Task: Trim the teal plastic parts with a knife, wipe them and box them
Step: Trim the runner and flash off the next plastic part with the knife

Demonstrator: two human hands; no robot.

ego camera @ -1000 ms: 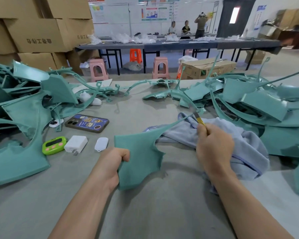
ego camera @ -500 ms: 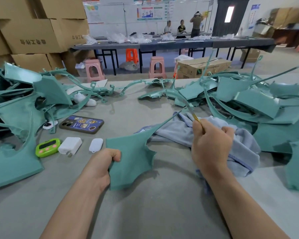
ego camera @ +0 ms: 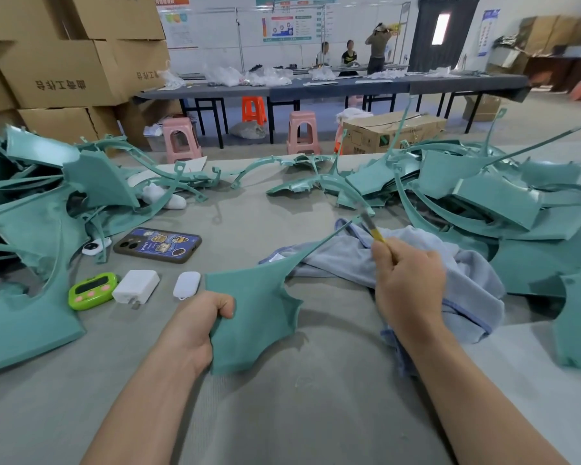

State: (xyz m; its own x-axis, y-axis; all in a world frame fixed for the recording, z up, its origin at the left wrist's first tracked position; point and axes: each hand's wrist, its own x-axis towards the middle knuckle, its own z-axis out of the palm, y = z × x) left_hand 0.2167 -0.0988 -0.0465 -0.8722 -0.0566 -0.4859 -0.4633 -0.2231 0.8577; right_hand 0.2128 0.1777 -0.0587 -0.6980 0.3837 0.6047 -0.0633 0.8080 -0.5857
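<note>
My left hand (ego camera: 198, 327) grips the near left edge of a flat teal plastic part (ego camera: 252, 307) with a long thin arm running up to the right. My right hand (ego camera: 408, 280) holds a small knife (ego camera: 371, 228) with a yellow handle, its blade up against the tip of that thin arm. A light blue cloth (ego camera: 450, 270) lies crumpled under and behind my right hand. Heaps of teal parts fill the left side (ego camera: 41, 229) and the right side (ego camera: 500, 203) of the table.
On the grey table (ego camera: 282, 414) lie a phone (ego camera: 157, 245), a green timer (ego camera: 93, 290), a white charger (ego camera: 136, 286) and a small white case (ego camera: 186, 285). Cardboard boxes (ego camera: 57, 72) stack at the back left. An open carton (ego camera: 393, 130), stools and another long table stand beyond.
My right hand with the knife has moved slightly along the thin arm of the part. My left hand keeps its grip; the view has shifted a little.
</note>
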